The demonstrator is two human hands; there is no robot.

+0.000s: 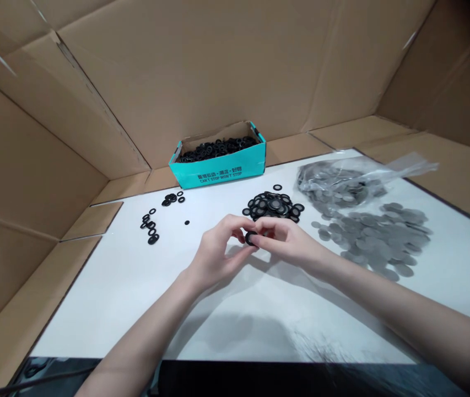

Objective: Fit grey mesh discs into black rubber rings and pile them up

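Observation:
Between my two hands, above the middle of the white table, is a small black ring (250,238). My left hand (222,248) pinches it from the left with thumb and fingers. From the right, my right hand (278,237) presses its thumb and fingers on the same ring. Whether a grey disc sits inside it is hidden by the fingertips. Just beyond the hands lies a pile of black rings with grey centres (274,205). To the right, loose grey discs (383,237) are spread in a heap.
A turquoise box (222,175) full of black rings stands at the back. A clear plastic bag (342,179) of grey discs lies back right. Several loose black rings (151,225) are scattered at left. Cardboard walls (226,66) surround the white table (114,298).

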